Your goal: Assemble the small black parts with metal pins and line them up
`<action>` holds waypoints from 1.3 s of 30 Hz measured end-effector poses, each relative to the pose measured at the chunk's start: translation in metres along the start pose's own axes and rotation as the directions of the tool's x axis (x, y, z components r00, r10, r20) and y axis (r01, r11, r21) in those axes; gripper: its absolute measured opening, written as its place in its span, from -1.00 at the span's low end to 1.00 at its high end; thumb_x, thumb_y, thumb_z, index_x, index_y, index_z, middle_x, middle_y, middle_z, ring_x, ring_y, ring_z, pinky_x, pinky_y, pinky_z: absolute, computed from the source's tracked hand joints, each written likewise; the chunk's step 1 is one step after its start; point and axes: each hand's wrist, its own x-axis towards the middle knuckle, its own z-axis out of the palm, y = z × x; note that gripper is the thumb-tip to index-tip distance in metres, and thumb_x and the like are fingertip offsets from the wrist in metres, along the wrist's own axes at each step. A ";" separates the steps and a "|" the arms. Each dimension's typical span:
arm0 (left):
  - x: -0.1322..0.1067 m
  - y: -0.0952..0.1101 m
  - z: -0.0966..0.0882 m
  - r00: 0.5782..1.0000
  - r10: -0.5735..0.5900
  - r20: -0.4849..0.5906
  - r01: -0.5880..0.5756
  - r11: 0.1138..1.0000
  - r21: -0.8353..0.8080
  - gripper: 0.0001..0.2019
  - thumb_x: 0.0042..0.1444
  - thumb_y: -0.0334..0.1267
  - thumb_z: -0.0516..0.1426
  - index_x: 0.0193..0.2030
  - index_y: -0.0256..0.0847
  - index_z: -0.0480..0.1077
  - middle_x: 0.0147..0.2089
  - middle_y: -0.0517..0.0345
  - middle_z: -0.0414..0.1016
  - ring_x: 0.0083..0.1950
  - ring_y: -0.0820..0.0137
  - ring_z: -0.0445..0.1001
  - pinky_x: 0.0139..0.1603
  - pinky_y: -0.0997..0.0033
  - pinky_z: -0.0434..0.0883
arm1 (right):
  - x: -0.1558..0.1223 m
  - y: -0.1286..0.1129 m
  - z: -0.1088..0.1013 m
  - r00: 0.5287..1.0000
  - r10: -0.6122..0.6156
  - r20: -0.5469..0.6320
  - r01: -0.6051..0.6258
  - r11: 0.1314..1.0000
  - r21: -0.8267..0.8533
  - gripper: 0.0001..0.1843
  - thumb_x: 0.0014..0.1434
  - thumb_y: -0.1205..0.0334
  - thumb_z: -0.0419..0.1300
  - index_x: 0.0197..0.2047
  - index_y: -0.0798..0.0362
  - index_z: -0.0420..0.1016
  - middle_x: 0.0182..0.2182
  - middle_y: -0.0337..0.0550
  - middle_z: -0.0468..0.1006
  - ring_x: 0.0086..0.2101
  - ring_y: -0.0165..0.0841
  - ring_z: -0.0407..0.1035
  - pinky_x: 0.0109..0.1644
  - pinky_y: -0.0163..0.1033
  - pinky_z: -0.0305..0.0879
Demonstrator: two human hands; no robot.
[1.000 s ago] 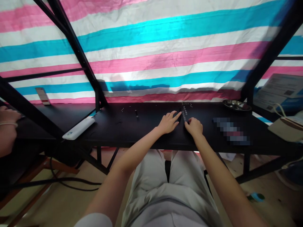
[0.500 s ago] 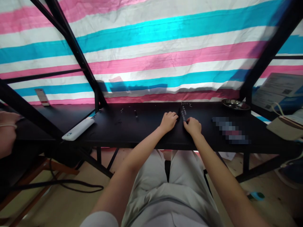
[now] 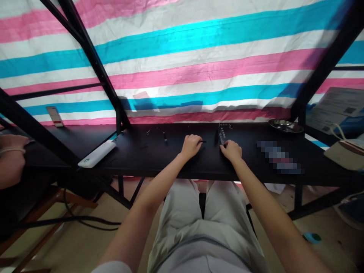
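My left hand is closed round a thin black stick, whose end pokes out to the right past the fingers. My right hand rests on the black table with its fingers pinched at the near end of a strip of small clear round pieces. Just left of that strip is a small dark object, its kind too dark to make out. Farther left lies a short dark pen-like piece with a pale band.
On the black table are a white oblong case, a shiny metal dish and a blurred-out item. A phone-like object leans at the far left. Another person's hand is at the left edge. Black frame posts flank the table.
My left hand has moved left, away from the clear strip, and the black stick now shows in its fingers. My right hand stays at the strip's near end.
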 end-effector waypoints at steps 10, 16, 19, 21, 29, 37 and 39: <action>-0.026 -0.025 -0.004 0.938 -0.261 -0.227 0.211 0.952 -0.220 -0.92 0.08 -0.29 0.13 -0.28 -0.23 0.40 -0.26 0.12 0.50 -0.20 0.37 0.40 -0.12 0.34 0.27 | 0.003 0.001 0.002 1.000 0.009 -0.015 -0.008 1.000 0.027 -0.73 0.13 0.10 0.06 -0.18 0.05 0.44 -0.22 -0.04 0.51 -0.16 -0.21 0.36 -0.15 -0.16 0.16; -0.027 -0.023 0.001 0.951 -0.193 -0.241 0.142 0.966 -0.214 -0.94 0.06 -0.34 0.15 -0.28 -0.21 0.39 -0.28 0.14 0.49 -0.21 0.36 0.39 -0.14 0.33 0.29 | 0.004 0.002 0.002 1.000 0.002 -0.010 -0.001 0.999 0.042 -0.77 0.14 0.13 0.05 -0.22 0.02 0.45 -0.24 -0.07 0.53 -0.17 -0.22 0.37 -0.18 -0.18 0.16; -0.027 -0.022 0.002 0.954 -0.152 -0.259 0.099 0.974 -0.206 -0.94 0.07 -0.34 0.15 -0.28 -0.21 0.38 -0.27 0.15 0.49 -0.21 0.36 0.39 -0.15 0.33 0.29 | 0.002 0.001 0.001 1.000 -0.004 0.005 0.004 0.999 0.053 -0.79 0.13 0.13 0.06 -0.27 0.02 0.45 -0.28 -0.09 0.54 -0.20 -0.23 0.38 -0.21 -0.20 0.15; -0.028 -0.022 0.002 0.952 -0.136 -0.274 0.081 0.976 -0.204 -0.95 0.08 -0.35 0.14 -0.28 -0.21 0.38 -0.28 0.14 0.48 -0.21 0.36 0.38 -0.16 0.33 0.29 | -0.003 -0.001 0.000 0.998 -0.052 0.019 0.051 0.997 0.065 -0.81 0.13 0.13 0.07 -0.30 0.02 0.44 -0.31 -0.11 0.53 -0.25 -0.25 0.38 -0.25 -0.23 0.14; -0.029 -0.015 -0.002 0.944 -0.037 -0.329 -0.015 0.988 -0.154 -0.95 0.14 -0.33 0.08 -0.26 -0.22 0.36 -0.26 0.11 0.47 -0.18 0.34 0.36 -0.12 0.32 0.28 | -0.025 -0.025 0.002 0.898 -0.441 -0.004 0.441 0.897 0.025 -0.82 0.19 0.17 0.01 -0.25 0.03 0.39 -0.28 -0.15 0.50 -0.35 -0.37 0.35 -0.37 -0.31 0.07; -0.030 -0.014 -0.002 0.941 -0.026 -0.338 -0.025 0.989 -0.146 -0.94 0.16 -0.35 0.06 -0.26 -0.22 0.35 -0.28 0.10 0.46 -0.20 0.34 0.35 -0.14 0.33 0.28 | -0.013 -0.045 0.005 0.848 -0.528 0.046 0.527 0.831 -0.175 -0.77 0.26 0.21 -0.09 -0.20 0.07 0.34 -0.22 -0.09 0.46 -0.34 -0.36 0.37 -0.41 -0.29 0.01; -0.030 -0.014 -0.002 0.940 -0.031 -0.339 -0.022 0.988 -0.151 -0.94 0.15 -0.36 0.06 -0.27 -0.22 0.34 -0.28 0.10 0.46 -0.20 0.34 0.35 -0.14 0.33 0.29 | -0.009 -0.049 0.007 0.844 -0.535 0.044 0.532 0.822 -0.202 -0.77 0.27 0.20 -0.10 -0.19 0.08 0.33 -0.21 -0.08 0.46 -0.34 -0.35 0.38 -0.42 -0.29 -0.01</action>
